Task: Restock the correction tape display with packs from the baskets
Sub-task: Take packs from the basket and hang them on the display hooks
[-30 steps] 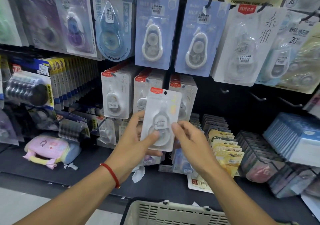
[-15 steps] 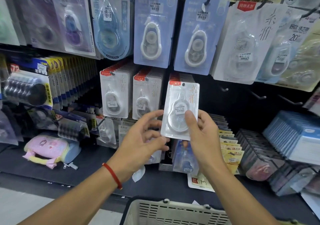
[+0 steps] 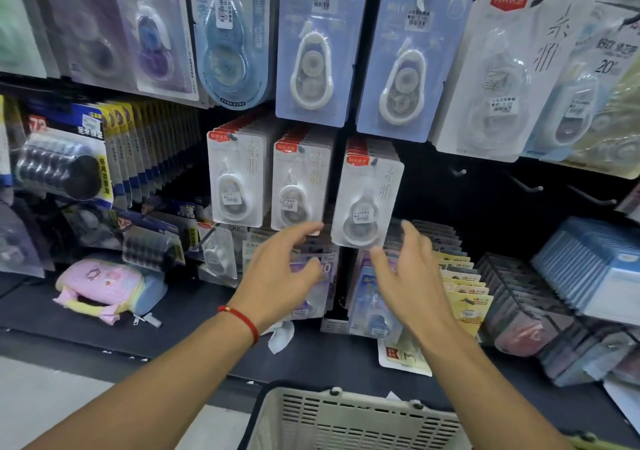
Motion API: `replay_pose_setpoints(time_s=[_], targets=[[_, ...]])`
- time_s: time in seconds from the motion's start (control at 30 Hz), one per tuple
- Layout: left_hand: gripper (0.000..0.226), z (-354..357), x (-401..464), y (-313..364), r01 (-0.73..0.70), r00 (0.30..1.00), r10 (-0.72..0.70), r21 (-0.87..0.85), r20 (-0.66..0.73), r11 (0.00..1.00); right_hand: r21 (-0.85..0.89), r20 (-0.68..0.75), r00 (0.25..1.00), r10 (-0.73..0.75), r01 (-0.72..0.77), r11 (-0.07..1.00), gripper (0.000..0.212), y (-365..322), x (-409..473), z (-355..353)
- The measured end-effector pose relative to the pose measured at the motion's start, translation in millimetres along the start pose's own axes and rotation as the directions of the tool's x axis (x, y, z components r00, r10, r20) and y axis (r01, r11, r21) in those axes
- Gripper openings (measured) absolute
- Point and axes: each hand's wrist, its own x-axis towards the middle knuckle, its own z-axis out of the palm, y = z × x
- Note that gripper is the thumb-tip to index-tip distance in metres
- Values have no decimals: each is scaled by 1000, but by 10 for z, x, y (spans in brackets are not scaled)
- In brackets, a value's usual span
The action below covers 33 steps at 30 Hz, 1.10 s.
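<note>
A white correction tape pack (image 3: 367,203) with a red tab hangs at the front of the right-hand hook, slightly tilted. Two more rows of the same packs (image 3: 239,179) hang on hooks to its left. My left hand (image 3: 280,276) hovers just below the middle row, fingers spread and loosely bent, holding nothing. My right hand (image 3: 412,273) is just below and right of the hung pack, fingers relaxed and empty. A cream plastic basket (image 3: 346,418) sits at the bottom centre below my arms; its contents are hidden.
Larger blue correction tape packs (image 3: 317,44) hang above. Bare hooks (image 3: 526,184) stick out to the right. A pink pouch (image 3: 104,287) lies on the dark shelf at left. Racks of carded items (image 3: 460,283) and blue packs (image 3: 595,269) fill the right.
The pack went from both hands up onto the right-hand hook. Both hands let go of it and dropped slightly below it.
</note>
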Motion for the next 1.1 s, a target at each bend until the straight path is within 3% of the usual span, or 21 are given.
replay_pose_setpoints(time_s=[0.07,0.17,0.23,0.37,0.57,0.83,1.0,1.1], targets=[[60,-8,55,-70,-97,992,112,194,-63,976,-133,-99,962,-253,239,962,58,-18,-20,33],[70,5,165,-164,-184,971,229,400,-69,898,-308,-36,857,-514,480,822,54,-85,96,128],[79,17,206,-204,-176,974,224,476,-44,862,-397,45,878,-476,453,799,55,-128,217,200],[92,-6,207,-255,-155,985,171,552,22,819,-453,69,900,-430,413,790,63,-82,444,350],[94,-39,237,-321,-166,983,181,561,29,811,-581,94,930,-354,340,739,75,-80,918,492],[98,-37,264,-381,-172,984,170,569,58,804,-560,152,946,-288,322,763,85,25,1354,529],[90,-46,211,-346,-191,980,183,578,73,793,-515,114,934,-338,346,784,65,34,1052,461],[75,-38,84,-345,-235,972,206,568,116,789,-300,71,932,-355,360,884,46,223,595,427]])
